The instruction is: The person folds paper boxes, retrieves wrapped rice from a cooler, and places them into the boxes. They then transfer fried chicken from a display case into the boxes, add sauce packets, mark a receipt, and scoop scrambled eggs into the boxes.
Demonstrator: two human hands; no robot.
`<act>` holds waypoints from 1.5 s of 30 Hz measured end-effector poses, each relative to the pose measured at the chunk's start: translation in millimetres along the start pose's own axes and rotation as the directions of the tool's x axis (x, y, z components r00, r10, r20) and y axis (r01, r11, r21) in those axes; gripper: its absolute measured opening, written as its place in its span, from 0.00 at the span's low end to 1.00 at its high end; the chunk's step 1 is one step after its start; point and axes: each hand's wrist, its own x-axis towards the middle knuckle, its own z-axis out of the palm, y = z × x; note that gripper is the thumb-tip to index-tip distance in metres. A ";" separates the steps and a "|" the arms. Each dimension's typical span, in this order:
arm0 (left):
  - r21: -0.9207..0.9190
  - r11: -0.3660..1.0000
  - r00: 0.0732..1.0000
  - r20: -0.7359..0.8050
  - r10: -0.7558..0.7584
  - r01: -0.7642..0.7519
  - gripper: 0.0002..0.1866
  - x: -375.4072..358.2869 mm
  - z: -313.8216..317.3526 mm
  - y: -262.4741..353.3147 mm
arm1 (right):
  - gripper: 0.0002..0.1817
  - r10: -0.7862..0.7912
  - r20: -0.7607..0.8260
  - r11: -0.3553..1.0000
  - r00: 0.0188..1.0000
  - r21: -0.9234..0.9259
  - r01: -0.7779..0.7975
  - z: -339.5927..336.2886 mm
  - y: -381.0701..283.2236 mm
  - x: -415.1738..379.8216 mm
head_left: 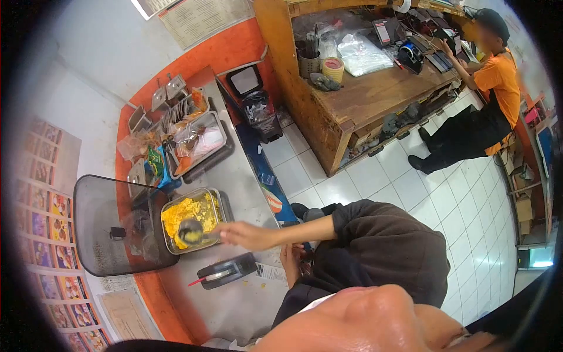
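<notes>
My right hand (249, 236) is closed round the handle of a ladle (190, 232), whose bowl is over yellow shredded food (186, 216). The food lies in a rectangular metal tray (218, 198) on the steel counter (240, 182). Below my right forearm, my left hand (291, 261) is at the counter's edge, its fingers bent beside something small that I cannot make out. A black tape dispenser (227, 271) with a red strip stands between the food tray and my left hand, with a printed paper slip (271, 273) beside it.
A dark mesh cover (120, 226) leans beside the food tray. Farther along are a tray of packets (202, 144) and metal containers (167, 91). An open black bin (258, 108) stands beside the counter. A person in orange (497, 88) stands at a wooden desk (352, 105).
</notes>
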 end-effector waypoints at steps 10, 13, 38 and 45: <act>0.008 1.000 0.998 0.061 -0.023 0.023 0.22 40.3 18.5 10.5 | 0.14 0.217 -0.012 0.972 0.976 0.090 -0.215 -46.7 -6.5 1.9; 0.035 0.999 0.995 0.093 -0.030 0.027 0.24 55.2 21.4 14.1 | 0.15 0.302 -0.015 0.941 0.953 0.168 -0.295 -59.3 -6.6 -1.1; 0.017 1.000 0.996 0.091 -0.010 0.009 0.33 74.8 28.6 38.2 | 0.14 0.392 0.016 0.895 0.920 0.224 -0.385 -106.3 8.4 44.7; 0.054 0.992 0.994 0.002 0.111 -0.111 0.26 113.7 26.9 77.5 | 0.15 0.127 0.082 0.991 0.989 -0.054 -0.123 -106.5 25.8 95.5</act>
